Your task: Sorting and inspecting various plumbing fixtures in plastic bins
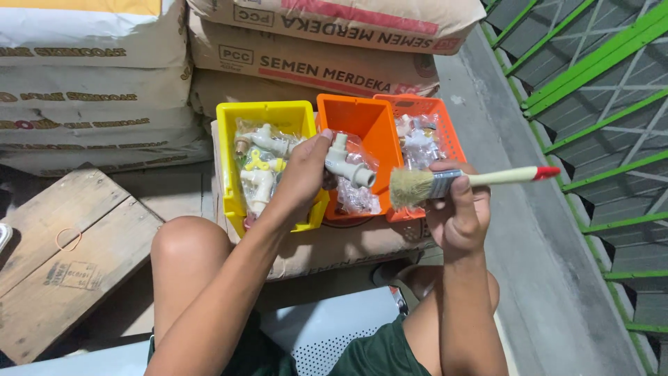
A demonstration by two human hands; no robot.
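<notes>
— While the left hand [300,174] pinches that bagged white plastic tap [346,163] above the orange bin [362,132], how will it handle?
— Light and stiff, I'd judge, but the clear wrapper looks slippery; grip the body, not the loose film.
— And the right hand [459,212]?
— Fingers closed around the paintbrush [445,183] at its metal band, bristles toward the tap.

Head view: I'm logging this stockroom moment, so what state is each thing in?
Left hand: gripping a bagged white plastic tap.
Right hand: holding a paintbrush, bristles toward the tap.
Yellow bin: filled with bagged fittings.
Orange bin: partly filled.
Orange basket: holds bagged fittings.
Cement sacks: stacked, closed.
</notes>
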